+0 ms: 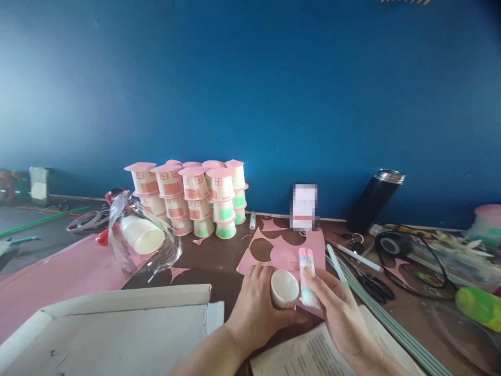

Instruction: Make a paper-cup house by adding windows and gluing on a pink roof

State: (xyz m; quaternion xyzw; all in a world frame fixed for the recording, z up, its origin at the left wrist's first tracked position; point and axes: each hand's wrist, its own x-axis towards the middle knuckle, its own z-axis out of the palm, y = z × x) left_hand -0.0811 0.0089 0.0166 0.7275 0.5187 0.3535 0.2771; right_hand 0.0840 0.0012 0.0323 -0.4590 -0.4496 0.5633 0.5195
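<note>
My left hand (252, 300) is wrapped round a small white paper cup (284, 289), its open mouth facing up toward me. Just to the right, my right hand (342, 308) grips an upright glue stick (306, 261) with a pink top, close beside the cup but apart from it. Under and behind both hands lies a pink paper sheet (313, 243) with round holes cut from it. Farther back on the left stand stacked paper cups (194, 188) with pink paper layers, drawn windows and red or green doors.
A plastic bag of nested cups (143, 236) lies left. In front is a white cardboard box (129, 334). To the right are black-handled scissors (376, 287), green-grey sticks (391, 324), markers (360, 257), a cable (442, 269) and a leaning black bottle (371, 201). A blue wall (274, 94) rises behind.
</note>
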